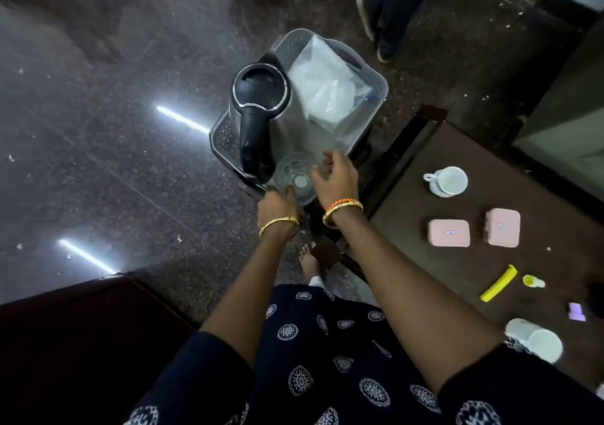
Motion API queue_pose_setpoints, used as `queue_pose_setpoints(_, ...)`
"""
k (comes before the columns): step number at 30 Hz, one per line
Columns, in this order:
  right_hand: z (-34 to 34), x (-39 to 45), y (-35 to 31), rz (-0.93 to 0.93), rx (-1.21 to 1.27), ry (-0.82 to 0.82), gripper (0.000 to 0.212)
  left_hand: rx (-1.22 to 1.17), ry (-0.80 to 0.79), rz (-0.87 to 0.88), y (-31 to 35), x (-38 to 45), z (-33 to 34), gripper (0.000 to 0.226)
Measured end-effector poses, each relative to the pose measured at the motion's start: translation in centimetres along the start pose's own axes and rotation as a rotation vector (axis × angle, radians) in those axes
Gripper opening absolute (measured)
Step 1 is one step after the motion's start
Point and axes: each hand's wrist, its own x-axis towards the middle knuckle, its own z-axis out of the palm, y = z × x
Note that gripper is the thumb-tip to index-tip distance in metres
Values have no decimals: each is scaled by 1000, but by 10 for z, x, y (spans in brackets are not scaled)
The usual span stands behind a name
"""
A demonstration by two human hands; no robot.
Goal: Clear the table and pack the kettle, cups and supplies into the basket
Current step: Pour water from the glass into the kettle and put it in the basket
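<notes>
A grey plastic basket [379,86] stands on a low stool beside the table. Inside it a steel kettle [261,110] with a black lid and handle stands upright, next to a clear plastic bag [327,87] of white items. At the basket's near end sits a clear glass [295,176]. My left hand [277,203] touches the glass's near rim. My right hand [336,179] hovers just right of the glass with fingers spread. On the brown table [408,208] are a white cup on a saucer [447,181], two pink boxes [449,232] [502,227] and a white mug [536,339].
A yellow comb-like piece [498,283], a small yellow-capped bottle [532,281] and a purple item [577,310] lie on the table's right side. Another person's legs and shoes [380,19] stand beyond the basket. A dark wooden surface [81,343] is at lower left. My bare foot [309,261] is below the stool.
</notes>
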Motion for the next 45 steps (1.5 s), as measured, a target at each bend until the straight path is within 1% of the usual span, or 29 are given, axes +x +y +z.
queue_pose_setpoints(2, 8, 10, -5, 84, -112, -114, 37, 36, -49, -35, 4, 8, 1, 44)
queue_pose_setpoints(3, 12, 14, -4, 112, -191, -170, 40, 34, -68, -45, 6, 14, 3, 43)
queue_pose_setpoints(5, 16, 19, -3, 124, -349, -279, 37, 52, -101, -44, 11, 23, 5, 38)
queue_pose_setpoints(7, 16, 20, -2, 91, -447, -324, 30, 89, -68, -11, 13, 28, 6, 35)
queue_pose_setpoints(9, 13, 21, -1, 69, -410, -313, 29, 105, 0, 20, 14, 26, 8, 33)
queue_pose_setpoints(11, 7, 17, -1, 60, -314, -285, 30, 141, 75, 72, 13, 15, 6, 31)
queue_pose_setpoints(16, -29, -6, 9, -2, -91, -193, 29, 165, 246, 402, 16, -34, 3, 32)
queue_pose_setpoints(18, -57, -19, 18, -6, 1, -124, 27, 168, 252, 550, 25, -58, 9, 33)
queue_pose_setpoints(20, -90, -35, 35, 15, 62, -8, 24, 188, 198, 672, 36, -84, 22, 32)
queue_pose_setpoints(22, -122, -51, 58, 75, 98, 123, 22, 227, 101, 733, 48, -108, 45, 34)
queue_pose_setpoints(24, -160, -69, 91, 165, 124, 229, 24, 299, -56, 762, 59, -137, 80, 38)
queue_pose_setpoints(27, -216, -92, 152, 312, 110, 328, 27, 365, -272, 782, 70, -182, 143, 41)
queue_pose_setpoints(29, -257, -109, 197, 430, 101, 407, 25, 299, -414, 754, 75, -217, 190, 38)
queue_pose_setpoints(32, -307, -131, 254, 581, 112, 536, 23, 134, -663, 525, 81, -259, 258, 29)
queue_pose_setpoints(34, -336, -137, 286, 672, 141, 601, 22, 71, -753, 412, 87, -279, 306, 26)
queue_pose_setpoints(37, -367, -131, 327, 791, 152, 638, 25, -2, -762, 297, 99, -297, 368, 28)
queue_pose_setpoints(39, -382, -119, 350, 860, 140, 607, 30, -17, -744, 251, 107, -300, 403, 25)
queue_pose_setpoints(42, -394, -98, 377, 879, 100, 533, 31, -74, -721, 218, 115, -292, 439, 26)
queue_pose_setpoints(45, -398, -80, 396, 896, 117, 518, 30, -121, -703, 167, 123, -282, 463, 29)
